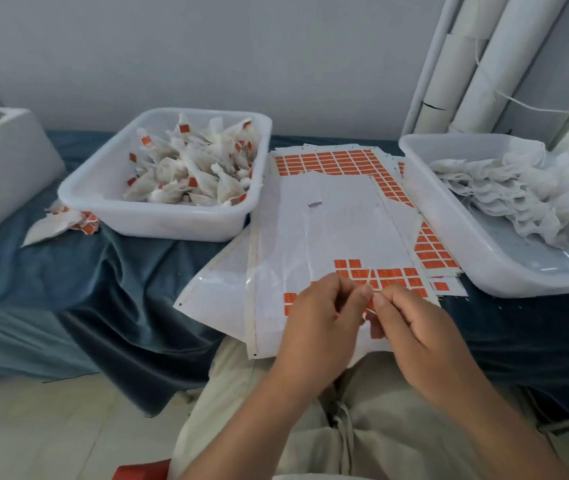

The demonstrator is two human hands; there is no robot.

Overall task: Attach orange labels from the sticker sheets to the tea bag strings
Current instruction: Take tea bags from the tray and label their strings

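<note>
Head view, left tub [158, 221] tagged bags [189, 168], right tub [449, 220] plain bags [505, 195], left hand [314, 327], right hand [414, 336] pinching label [369, 310]

Sticker sheets [328, 209] overlapping, mostly peeled — orange labels [324, 161] along edges.

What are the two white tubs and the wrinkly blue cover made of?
The left tub and right tub look like smooth, slightly see-through white plastic: rounded moulded rims, soft shine. The blue cover looks like velvety fabric, probably: it folds and drapes, with a sheen that shifts along the creases.
</note>
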